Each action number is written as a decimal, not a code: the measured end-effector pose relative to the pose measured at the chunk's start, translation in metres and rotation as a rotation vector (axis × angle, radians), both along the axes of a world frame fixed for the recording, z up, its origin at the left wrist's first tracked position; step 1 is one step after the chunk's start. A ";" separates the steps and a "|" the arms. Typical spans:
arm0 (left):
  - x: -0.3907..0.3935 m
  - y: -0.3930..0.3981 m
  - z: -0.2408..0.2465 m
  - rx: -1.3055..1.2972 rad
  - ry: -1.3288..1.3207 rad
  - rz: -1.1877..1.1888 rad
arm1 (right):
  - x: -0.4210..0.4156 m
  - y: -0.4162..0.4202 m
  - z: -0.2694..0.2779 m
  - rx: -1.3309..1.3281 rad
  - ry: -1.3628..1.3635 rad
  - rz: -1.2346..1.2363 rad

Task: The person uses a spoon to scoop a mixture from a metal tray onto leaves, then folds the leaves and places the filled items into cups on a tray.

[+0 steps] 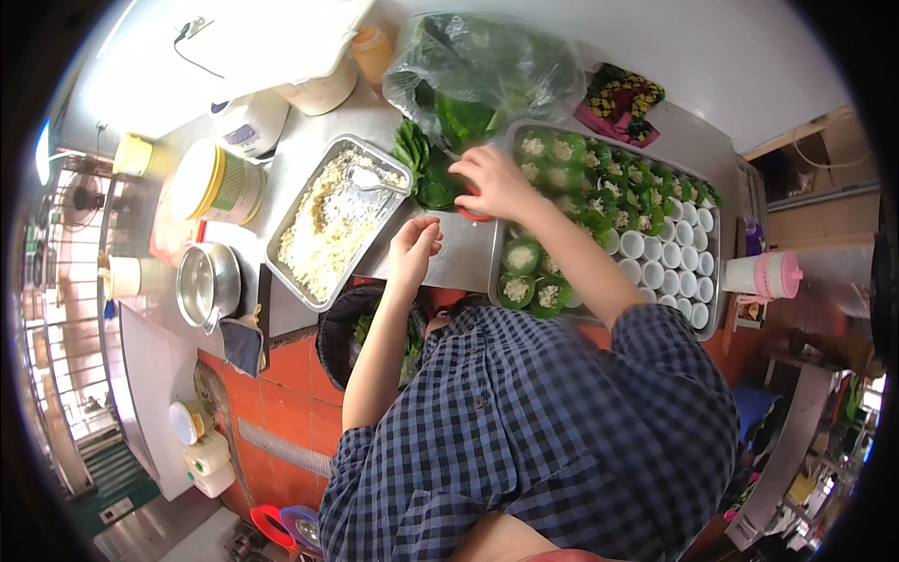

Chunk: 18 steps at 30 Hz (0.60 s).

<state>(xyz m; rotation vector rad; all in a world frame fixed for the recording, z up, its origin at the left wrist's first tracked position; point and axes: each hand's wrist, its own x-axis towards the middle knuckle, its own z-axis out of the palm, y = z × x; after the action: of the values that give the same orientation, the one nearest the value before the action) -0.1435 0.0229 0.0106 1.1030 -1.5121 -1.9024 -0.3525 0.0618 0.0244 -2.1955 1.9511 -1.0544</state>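
Note:
My right hand (497, 184) reaches over stacked green leaves (437, 184), fingers apart and nothing seen between them. Just under its thumb shows a red looped handle (474, 213), perhaps of scissors; whether they touch, I cannot tell. My left hand (414, 249) is raised between two metal trays, its fingers curled in to the thumb with nothing visible in them. On the left side, a tray (275, 258) of pale crumbly filling (330, 225) has a spoon (365, 178) in it. To the right, a large tray (715, 281) bears filled green leaf cups (520, 256) and small white cups (652, 249).
A clear plastic bag (520, 63) of leaves stands behind the trays, beside a patterned cloth (621, 102). At left are a yellow-lidded bucket (225, 186) and a steel pot (207, 284). A black-lined bin (337, 337) with greens is below the counter. A pink-lidded tumbler (762, 274) is at right.

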 end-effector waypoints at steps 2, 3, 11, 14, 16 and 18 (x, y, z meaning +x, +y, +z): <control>0.005 0.001 0.000 0.017 0.008 0.011 | 0.004 -0.022 -0.016 0.103 0.129 0.021; 0.011 0.002 0.001 0.020 0.009 0.031 | 0.005 -0.031 -0.019 0.142 0.183 0.052; 0.032 0.002 -0.004 0.181 0.050 0.088 | 0.005 -0.027 -0.007 0.090 -0.196 0.110; 0.009 0.009 0.000 0.169 0.231 0.147 | 0.033 -0.008 0.020 0.060 -0.096 0.160; -0.001 0.007 0.003 0.089 0.302 0.183 | 0.051 0.006 0.035 0.092 0.032 0.240; -0.006 0.001 0.007 0.069 0.351 0.251 | 0.052 0.006 0.027 -0.007 -0.092 0.205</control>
<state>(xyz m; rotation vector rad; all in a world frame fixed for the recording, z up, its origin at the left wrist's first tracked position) -0.1493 0.0236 0.0180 0.8816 -1.0719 -1.8654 -0.3004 0.0681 0.0510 -2.2480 1.6459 -1.1102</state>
